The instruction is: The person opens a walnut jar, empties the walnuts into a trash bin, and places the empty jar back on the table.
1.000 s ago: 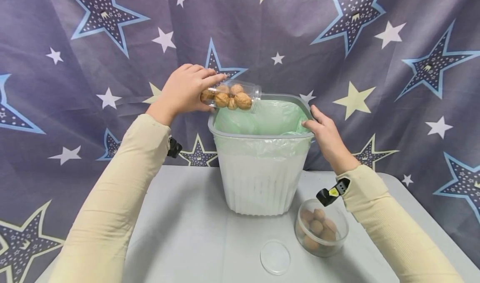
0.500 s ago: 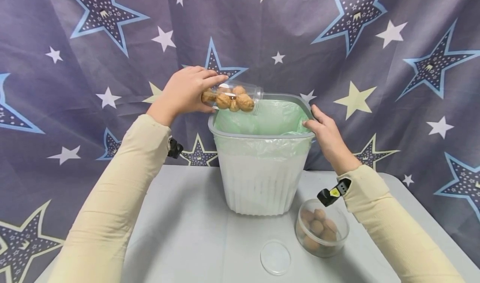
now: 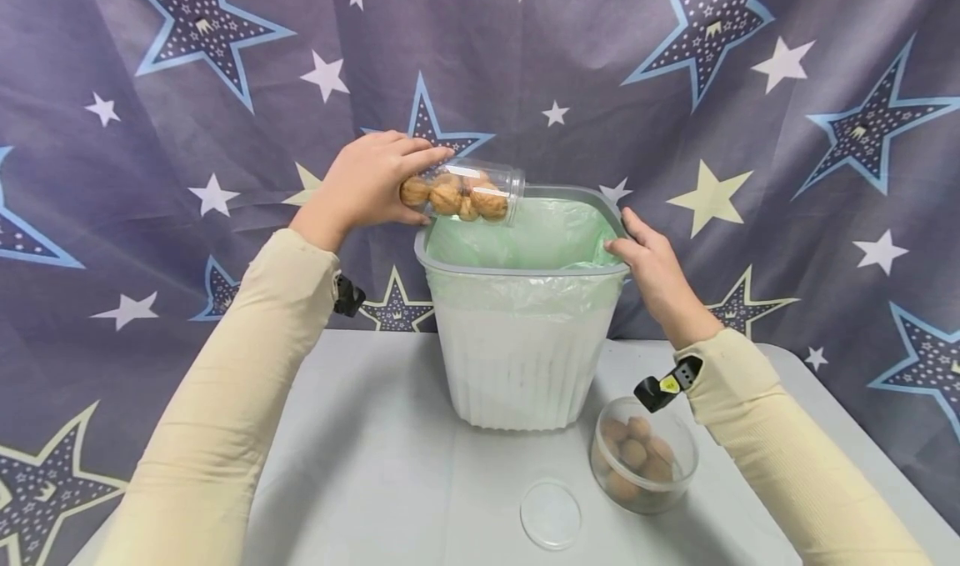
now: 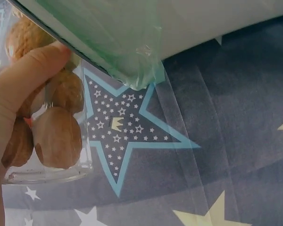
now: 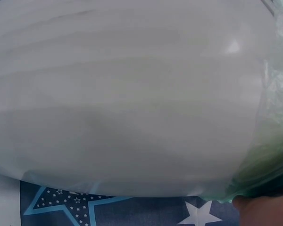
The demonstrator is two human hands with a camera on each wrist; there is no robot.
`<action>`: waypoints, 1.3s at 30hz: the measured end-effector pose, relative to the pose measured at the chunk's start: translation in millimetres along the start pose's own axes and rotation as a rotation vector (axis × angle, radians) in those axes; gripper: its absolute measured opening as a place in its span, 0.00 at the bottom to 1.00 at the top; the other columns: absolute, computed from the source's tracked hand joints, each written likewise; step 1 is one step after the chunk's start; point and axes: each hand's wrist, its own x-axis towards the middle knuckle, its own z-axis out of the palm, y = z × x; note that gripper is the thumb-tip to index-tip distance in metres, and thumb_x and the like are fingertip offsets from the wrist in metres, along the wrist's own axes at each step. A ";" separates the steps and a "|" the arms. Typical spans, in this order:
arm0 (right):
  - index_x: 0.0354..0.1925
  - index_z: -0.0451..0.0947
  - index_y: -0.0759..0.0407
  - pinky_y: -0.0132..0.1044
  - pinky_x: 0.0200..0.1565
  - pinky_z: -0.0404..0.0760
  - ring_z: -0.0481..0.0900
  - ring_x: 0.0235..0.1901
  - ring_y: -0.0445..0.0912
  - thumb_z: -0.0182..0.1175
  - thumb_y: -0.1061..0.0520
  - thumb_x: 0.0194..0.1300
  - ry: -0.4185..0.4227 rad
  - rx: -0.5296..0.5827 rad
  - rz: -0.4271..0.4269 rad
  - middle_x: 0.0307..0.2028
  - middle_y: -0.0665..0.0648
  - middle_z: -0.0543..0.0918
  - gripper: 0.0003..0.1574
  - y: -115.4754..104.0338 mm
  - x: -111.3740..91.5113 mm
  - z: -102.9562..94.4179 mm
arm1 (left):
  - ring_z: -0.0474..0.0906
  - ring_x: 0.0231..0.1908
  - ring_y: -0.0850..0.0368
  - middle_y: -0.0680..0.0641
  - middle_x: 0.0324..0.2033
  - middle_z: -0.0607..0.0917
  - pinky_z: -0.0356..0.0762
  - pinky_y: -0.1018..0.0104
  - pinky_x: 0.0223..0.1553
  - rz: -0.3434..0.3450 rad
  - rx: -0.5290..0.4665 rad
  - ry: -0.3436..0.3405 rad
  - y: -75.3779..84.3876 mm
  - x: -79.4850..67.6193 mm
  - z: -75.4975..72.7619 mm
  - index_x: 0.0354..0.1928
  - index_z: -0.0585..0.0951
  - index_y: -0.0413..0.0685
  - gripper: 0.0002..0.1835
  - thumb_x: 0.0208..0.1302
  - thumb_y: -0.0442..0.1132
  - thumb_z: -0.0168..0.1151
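1. From my station I am seeing the left hand gripping a clear jar, its fingers curling round the closed end and standing only as far apart as the jar is thick; in the left wrist view the thumb is lying across the jar's wall.
2. The right hand is holding the bin by the right side of its grey rim, fingers closing on the edge beside the green liner.
3. A yellow mark is showing on the black wrist camera at the right sleeve; any print there is coming through too small for me to read.
4. The jar is lying sideways in the air at the bin's left side, its long axis running nearly level, its necked end pointing right, toward the opening. Walnuts are sitting inside; whether the jar is touching the rim, I cannot tell.
5. On the table, a round tub of walnuts is standing upright near the bin, and a clear disc is lying flat beside it.
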 end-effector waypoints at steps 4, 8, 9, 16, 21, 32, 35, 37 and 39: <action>0.73 0.38 0.61 0.40 0.71 0.41 0.36 0.72 0.47 0.46 0.60 0.63 -0.001 0.002 -0.001 0.74 0.55 0.39 0.45 0.9 0.5 0.6 | 0.73 0.51 0.42 0.41 0.53 0.80 0.70 0.48 0.53 -0.001 -0.002 0.007 -0.8 -0.5 0.2 0.62 0.73 0.50 0.48 0.31 0.51 0.80; 0.73 0.37 0.61 0.39 0.71 0.41 0.36 0.72 0.46 0.46 0.60 0.64 -0.005 0.007 0.004 0.74 0.55 0.39 0.45 1.5 0.0 0.3 | 0.73 0.50 0.42 0.42 0.52 0.80 0.71 0.48 0.52 0.007 0.025 0.007 -0.5 0.3 -0.1 0.62 0.74 0.51 0.48 0.30 0.51 0.80; 0.73 0.37 0.61 0.40 0.71 0.41 0.36 0.72 0.46 0.46 0.60 0.64 -0.006 0.007 0.005 0.74 0.55 0.39 0.45 1.7 -0.2 0.2 | 0.73 0.50 0.42 0.42 0.52 0.80 0.70 0.49 0.52 0.009 0.032 0.003 -0.2 0.5 -0.4 0.62 0.74 0.51 0.49 0.30 0.51 0.80; 0.73 0.37 0.61 0.40 0.71 0.41 0.35 0.72 0.46 0.46 0.60 0.64 -0.017 0.006 0.011 0.74 0.55 0.39 0.45 2.0 -1.4 -0.1 | 0.73 0.50 0.42 0.42 0.52 0.80 0.68 0.50 0.55 0.020 0.051 -0.016 3.2 2.0 -2.2 0.62 0.73 0.50 0.49 0.30 0.49 0.81; 0.73 0.37 0.60 0.40 0.71 0.42 0.36 0.72 0.46 0.46 0.59 0.64 -0.014 -0.009 0.012 0.74 0.54 0.39 0.45 2.5 -1.8 -0.1 | 0.73 0.50 0.42 0.43 0.52 0.80 0.68 0.50 0.55 0.025 0.044 -0.007 5.0 3.1 -4.1 0.62 0.73 0.50 0.49 0.30 0.49 0.81; 0.73 0.36 0.60 0.40 0.71 0.42 0.35 0.72 0.45 0.45 0.60 0.65 -0.033 0.015 0.025 0.74 0.54 0.38 0.44 0.5 0.3 -0.6 | 0.73 0.50 0.42 0.43 0.52 0.80 0.68 0.50 0.56 0.027 0.047 -0.013 2.8 1.2 -4.7 0.62 0.73 0.50 0.48 0.31 0.50 0.80; 0.72 0.36 0.61 0.40 0.71 0.42 0.35 0.72 0.45 0.45 0.60 0.65 -0.029 0.026 0.025 0.74 0.54 0.38 0.44 -1.3 1.0 -1.2 | 0.73 0.50 0.42 0.43 0.52 0.80 0.68 0.50 0.56 0.022 0.037 -0.010 2.3 2.5 -6.5 0.62 0.73 0.50 0.48 0.31 0.50 0.80; 0.72 0.36 0.61 0.39 0.71 0.42 0.35 0.72 0.45 0.46 0.60 0.65 -0.026 0.023 0.028 0.74 0.54 0.38 0.44 -2.0 0.8 -1.6 | 0.73 0.51 0.42 0.43 0.53 0.80 0.69 0.48 0.55 0.005 0.004 -0.024 2.7 3.3 -7.3 0.62 0.73 0.51 0.47 0.33 0.50 0.80; 0.72 0.36 0.61 0.40 0.71 0.42 0.35 0.72 0.45 0.46 0.60 0.65 -0.024 0.021 0.031 0.74 0.54 0.38 0.44 -2.2 0.5 -1.8 | 0.73 0.52 0.42 0.43 0.54 0.79 0.69 0.46 0.54 -0.017 -0.029 -0.049 3.4 4.0 -7.9 0.63 0.72 0.52 0.47 0.35 0.51 0.79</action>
